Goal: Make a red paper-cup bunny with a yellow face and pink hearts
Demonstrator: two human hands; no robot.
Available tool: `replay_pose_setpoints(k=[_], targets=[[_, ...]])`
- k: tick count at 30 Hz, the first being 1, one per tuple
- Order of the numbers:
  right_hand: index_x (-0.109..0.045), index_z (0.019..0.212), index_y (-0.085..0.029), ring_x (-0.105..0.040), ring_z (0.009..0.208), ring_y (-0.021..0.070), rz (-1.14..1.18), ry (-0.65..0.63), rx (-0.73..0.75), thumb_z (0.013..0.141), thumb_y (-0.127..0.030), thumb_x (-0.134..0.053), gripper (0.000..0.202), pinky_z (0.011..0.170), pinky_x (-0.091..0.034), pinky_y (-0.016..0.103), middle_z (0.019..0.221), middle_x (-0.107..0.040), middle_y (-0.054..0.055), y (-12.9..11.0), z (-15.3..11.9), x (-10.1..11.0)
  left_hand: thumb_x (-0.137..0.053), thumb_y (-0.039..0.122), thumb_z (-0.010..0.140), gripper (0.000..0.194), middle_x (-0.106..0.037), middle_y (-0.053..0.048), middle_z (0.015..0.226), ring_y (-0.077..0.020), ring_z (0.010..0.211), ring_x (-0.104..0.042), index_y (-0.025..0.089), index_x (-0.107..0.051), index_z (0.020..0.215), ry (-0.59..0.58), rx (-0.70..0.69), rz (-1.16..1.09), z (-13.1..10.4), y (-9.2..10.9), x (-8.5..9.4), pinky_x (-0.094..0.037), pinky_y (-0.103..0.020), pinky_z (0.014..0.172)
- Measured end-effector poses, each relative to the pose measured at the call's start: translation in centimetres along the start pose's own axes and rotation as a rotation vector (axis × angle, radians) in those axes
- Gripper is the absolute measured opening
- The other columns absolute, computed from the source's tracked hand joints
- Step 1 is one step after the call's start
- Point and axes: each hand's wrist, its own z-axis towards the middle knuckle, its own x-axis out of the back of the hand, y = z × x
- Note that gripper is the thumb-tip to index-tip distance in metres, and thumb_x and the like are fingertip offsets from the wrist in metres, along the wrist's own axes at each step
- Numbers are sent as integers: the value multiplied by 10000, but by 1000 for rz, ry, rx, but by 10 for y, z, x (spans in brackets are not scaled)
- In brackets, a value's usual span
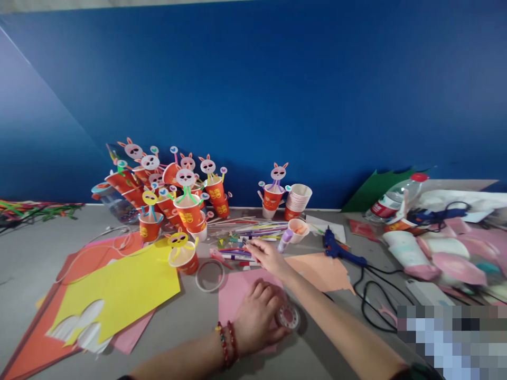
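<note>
The grey surface (170, 319) carries everything, with the pink paper sheet (232, 298) as landmark. Left of it lies the yellow paper (130, 285), flat, its cut-out edge facing the person, probably for easy reach. Beyond the sheet to the right, the hot glue gun (336, 249) lies on its side, apart from the papers' middle. The left hand (255, 316) rests on the sheet, apparently steadying it, fingers curled close together, thumb apart beside the tape roll (289, 315) at the sheet's right edge; whether they clamp the roll, I cannot tell. The right hand (267, 253) reaches just beyond the sheet, fingertips bunched together near the markers (237, 257); what they pinch is unclear. A rabbit-topped paper cup (189, 214) stands upright beyond the sheet to the left, its wide rim supporting the figure.
</note>
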Motion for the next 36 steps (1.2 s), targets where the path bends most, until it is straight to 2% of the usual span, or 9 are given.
replay_pose_setpoints(k=[4, 9, 11, 13, 16, 19, 26, 31, 36], targets=[[-568, 744, -193, -464, 554, 119, -17, -46, -24, 940, -465, -490, 343, 553, -369, 226, 579, -495, -48, -14, -28, 13, -759, 406, 715, 611, -597, -85, 1240, -298, 1148, -501, 200, -527, 1241, -10, -6, 2, -2, 1, 1, -304, -495, 1110], [-593, 862, -211, -595, 700, 160, -231, -119, -136, 955, -430, -472, 267, 659, -443, 234, 706, -630, -7, -27, -87, 39, -728, 458, 729, 634, -602, -116, 1233, -330, 1161, -503, 187, -511, 1259, 11, -25, 19, -2, 1, 0, -304, -542, 1096], [-538, 775, -214, -573, 594, 140, -270, -138, -234, 965, -442, -439, 313, 579, -430, 219, 633, -596, -23, -21, -112, 45, -746, 443, 709, 625, -611, -107, 1208, -310, 1139, -517, 184, -519, 1231, 24, -35, 22, -1, 1, -1, -308, -528, 1100], [-529, 808, -223, -526, 479, 123, -246, -159, -350, 968, -469, -413, 316, 485, -399, 206, 544, -533, -49, -9, -133, 45, -755, 409, 701, 586, -617, -89, 1201, -284, 1122, -527, 193, -530, 1197, 20, -32, 16, -1, 2, 0, -318, -506, 1102], [-527, 877, -226, -528, 473, 116, -195, -122, -411, 954, -495, -413, 302, 441, -403, 203, 666, -584, -29, 9, -153, 40, -758, 383, 701, 540, -619, -77, 1228, -277, 1142, -527, 202, -545, 1163, 5, -11, 11, 0, 4, 3, -303, -506, 1118], [-500, 831, -233, -552, 505, 133, -194, -99, -420, 961, -503, -379, 323, 446, -418, 210, 660, -578, -23, 14, -158, 34, -774, 407, 699, 554, -621, -77, 1253, -286, 1172, -522, 203, -553, 1165, -17, 6, 22, 0, 6, 7, -274, -520, 1136], [-519, 807, -239, -609, 645, 185, -350, -72, -333, 962, -435, -376, 289, 581, -446, 255, 660, -616, 5, 0, -153, 33, -757, 487, 746, 588, -614, -78, 1300, -289, 1201, -524, 210, -541, 1218, -80, 5, 54, -1, 5, 11, -246, -548, 1145], [-490, 771, -228, -615, 674, 184, -432, -109, -311, 965, -399, -364, 287, 605, -433, 246, 662, -610, 2, -8, -150, 33, -719, 435, 796, 558, -590, -86, 1339, -283, 1253, -489, 209, -524, 1267, -132, 7, 17, -3, 9, 17, -233, -536, 1159], [-512, 789, -225, -626, 689, 186, -439, -114, -297, 965, -384, -375, 273, 610, -434, 241, 681, -627, 6, -12, -148, 34, -714, 390, 793, 642, -580, -107, 1341, -273, 1272, -472, 180, -457, 1344, -142, -29, -13, -3, 11, 21, -266, -513, 1159]])
